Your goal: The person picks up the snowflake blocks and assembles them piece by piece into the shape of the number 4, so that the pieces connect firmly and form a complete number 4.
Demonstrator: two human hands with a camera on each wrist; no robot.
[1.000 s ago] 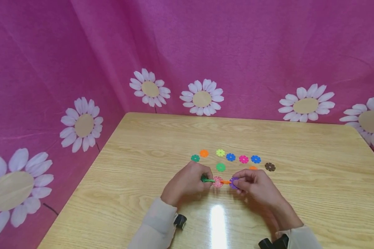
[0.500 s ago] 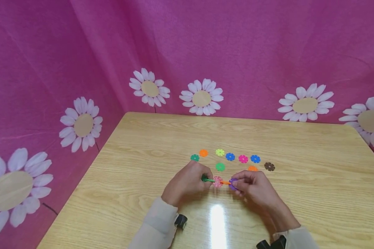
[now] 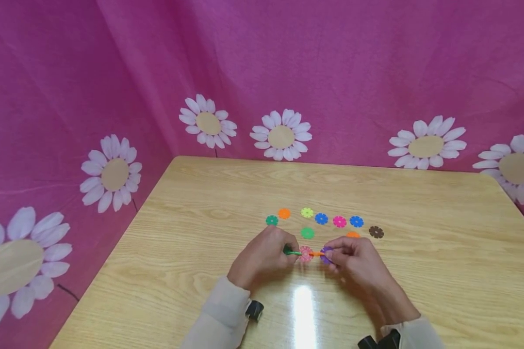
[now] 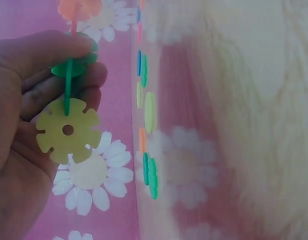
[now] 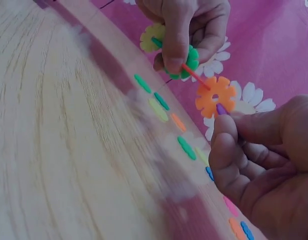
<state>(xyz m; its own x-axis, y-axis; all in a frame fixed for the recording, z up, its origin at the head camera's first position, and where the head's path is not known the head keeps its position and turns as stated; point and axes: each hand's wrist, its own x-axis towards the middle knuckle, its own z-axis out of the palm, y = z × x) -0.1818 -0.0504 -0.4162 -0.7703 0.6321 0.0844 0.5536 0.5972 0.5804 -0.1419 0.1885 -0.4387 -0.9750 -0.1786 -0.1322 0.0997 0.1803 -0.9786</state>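
Above the table, a chain of notched plastic discs spans both hands. My left hand (image 3: 268, 254) pinches a green disc (image 5: 192, 61) between thumb and fingers. A second green disc (image 4: 68, 85), seen edge-on, joins it to a yellow disc (image 4: 69, 142) at the chain's left end. On the other side, a pink disc (image 3: 306, 254) links to an orange disc (image 5: 210, 102). My right hand (image 3: 358, 259) pinches a purple disc (image 3: 325, 255), whose edge meets the orange disc's rim. Fingers hide part of the green and purple discs.
Loose notched discs lie flat beyond my hands on the wooden table (image 3: 192, 232): several along the back, including a pink disc (image 3: 339, 221), and a brown disc (image 3: 376, 232) at the right. A pink flowered cloth (image 3: 332, 72) hangs behind and left.
Both hands keep their grips in nearly the same place. The purple disc and right hand shift very slightly; the whole head view drifts a little.
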